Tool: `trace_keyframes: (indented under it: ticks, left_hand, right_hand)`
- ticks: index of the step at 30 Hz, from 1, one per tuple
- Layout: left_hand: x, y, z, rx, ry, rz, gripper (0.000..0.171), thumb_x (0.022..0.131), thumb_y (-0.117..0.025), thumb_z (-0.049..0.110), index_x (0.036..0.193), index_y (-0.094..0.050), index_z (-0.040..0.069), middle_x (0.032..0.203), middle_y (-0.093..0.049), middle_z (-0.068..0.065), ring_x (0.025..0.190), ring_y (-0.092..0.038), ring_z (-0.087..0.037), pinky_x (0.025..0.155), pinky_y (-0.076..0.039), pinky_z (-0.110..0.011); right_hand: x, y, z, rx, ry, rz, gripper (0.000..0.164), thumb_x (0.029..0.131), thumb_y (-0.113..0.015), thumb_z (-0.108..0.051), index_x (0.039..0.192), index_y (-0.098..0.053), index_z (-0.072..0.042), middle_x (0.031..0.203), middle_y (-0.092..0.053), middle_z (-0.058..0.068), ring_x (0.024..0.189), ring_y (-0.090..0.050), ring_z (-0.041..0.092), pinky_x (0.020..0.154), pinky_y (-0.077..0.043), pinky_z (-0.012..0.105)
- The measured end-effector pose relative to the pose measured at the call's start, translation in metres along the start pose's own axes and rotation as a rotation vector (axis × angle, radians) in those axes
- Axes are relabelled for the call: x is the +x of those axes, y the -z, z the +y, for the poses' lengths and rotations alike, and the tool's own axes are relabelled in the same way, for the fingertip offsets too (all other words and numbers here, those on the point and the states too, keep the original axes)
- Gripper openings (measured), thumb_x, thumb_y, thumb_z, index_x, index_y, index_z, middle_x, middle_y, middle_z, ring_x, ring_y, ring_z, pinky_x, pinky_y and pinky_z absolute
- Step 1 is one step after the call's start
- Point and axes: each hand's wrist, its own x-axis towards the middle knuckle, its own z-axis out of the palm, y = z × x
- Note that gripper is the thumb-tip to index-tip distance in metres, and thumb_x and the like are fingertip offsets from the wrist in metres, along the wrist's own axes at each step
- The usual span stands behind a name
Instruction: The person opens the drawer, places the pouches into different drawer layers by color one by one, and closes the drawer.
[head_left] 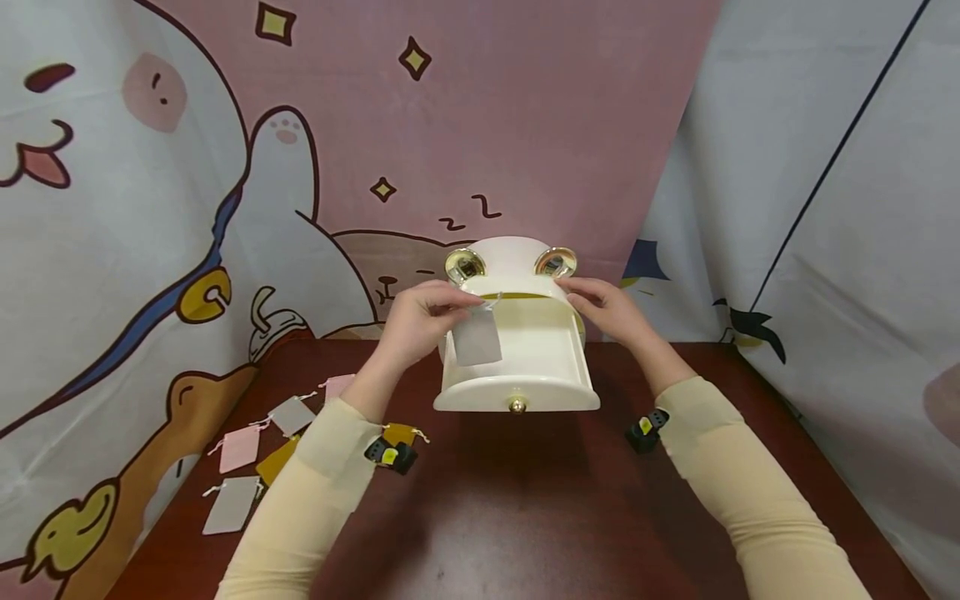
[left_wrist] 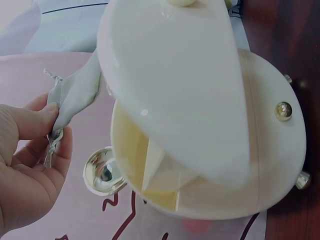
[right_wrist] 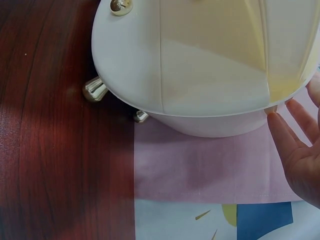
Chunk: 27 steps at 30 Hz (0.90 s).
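Note:
A grey drawstring pouch (head_left: 477,339) hangs from my left hand (head_left: 426,321), which pinches it near its cord end between thumb and fingers. Below and behind the pouch is the pulled-out upper drawer (head_left: 517,395) of a cream rounded box (head_left: 512,257) with gold ornaments on top. In the left wrist view the pouch (left_wrist: 80,92) stays outside the drawer front. My right hand (head_left: 607,310) touches the box's right upper edge with its fingertips. The right wrist view shows those fingers (right_wrist: 285,132) fairly straight against the side.
Several small pouches, among them a pink pouch (head_left: 240,448), a grey pouch (head_left: 231,506) and a mustard pouch (head_left: 400,434), lie on the dark red table (head_left: 495,533) at the left. A printed cloth (head_left: 525,125) hangs behind. The box stands on short metallic feet (right_wrist: 95,90).

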Motion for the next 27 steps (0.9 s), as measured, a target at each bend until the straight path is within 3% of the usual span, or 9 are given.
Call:
trace_keyframes:
  ticks: [7,18,27]
  left_hand:
    - [0.013,-0.017,0.004,0.009,0.000,-0.021,0.020,0.087,-0.072,-0.002,0.100,-0.080,0.011,0.100,-0.073,-0.002,0.090,-0.062,-0.016,0.076,-0.054,-0.029]
    - [0.031,-0.043,0.016,0.083,-0.075,-0.071,0.019,0.087,-0.073,-0.001,0.097,-0.081,0.014,0.093,-0.074,0.000,0.083,-0.062,-0.011,0.073,-0.050,-0.022]
    - [0.035,-0.058,0.023,0.065,-0.107,-0.089,0.019,0.087,-0.072,-0.001,0.098,-0.081,0.011,0.092,-0.073,-0.003,0.083,-0.063,-0.013,0.074,-0.049,-0.018]
  right_hand:
    - [0.001,-0.001,0.001,-0.003,-0.002,0.012,0.040,0.102,-0.056,-0.015,0.140,-0.055,-0.003,0.141,-0.052,0.021,0.128,-0.049,0.039,0.105,-0.038,0.057]
    - [-0.001,0.000,-0.003,-0.003,-0.033,0.019,0.040,0.102,-0.057,-0.016,0.140,-0.055,-0.004,0.143,-0.051,0.020,0.127,-0.050,0.039,0.103,-0.040,0.057]
    - [0.000,0.000,-0.004,0.011,-0.048,0.014,0.040,0.102,-0.057,-0.015,0.141,-0.055,-0.004,0.144,-0.049,0.020,0.127,-0.050,0.040,0.102,-0.041,0.057]
